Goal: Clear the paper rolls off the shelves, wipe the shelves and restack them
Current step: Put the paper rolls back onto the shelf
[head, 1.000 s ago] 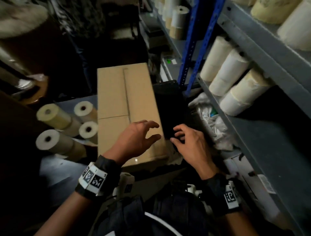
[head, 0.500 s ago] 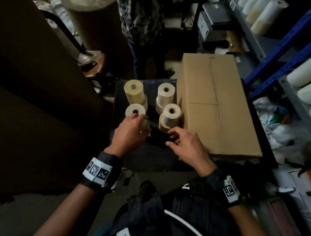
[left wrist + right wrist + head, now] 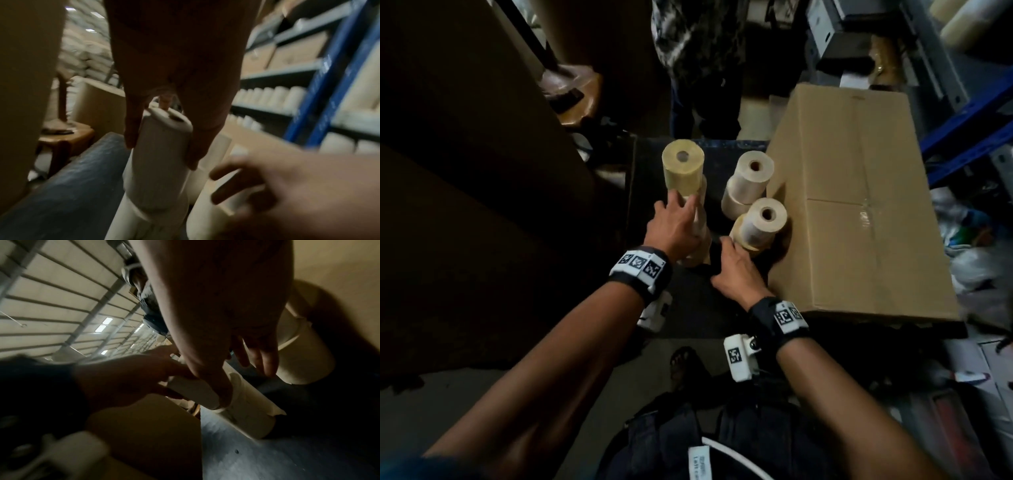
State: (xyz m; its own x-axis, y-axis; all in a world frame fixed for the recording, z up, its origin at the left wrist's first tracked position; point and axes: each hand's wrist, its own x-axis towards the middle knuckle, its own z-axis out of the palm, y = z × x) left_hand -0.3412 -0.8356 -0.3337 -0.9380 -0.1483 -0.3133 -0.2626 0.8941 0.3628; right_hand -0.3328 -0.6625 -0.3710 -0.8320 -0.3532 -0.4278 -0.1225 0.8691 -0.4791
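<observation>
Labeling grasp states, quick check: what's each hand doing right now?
Left hand: fingers curled round an upright paper roll, gripping it.
Right hand: open, fingers straight, reaching between the rolls; holds nothing.

Cream paper rolls [image 3: 754,183] stand upright, stacked in pairs.
</observation>
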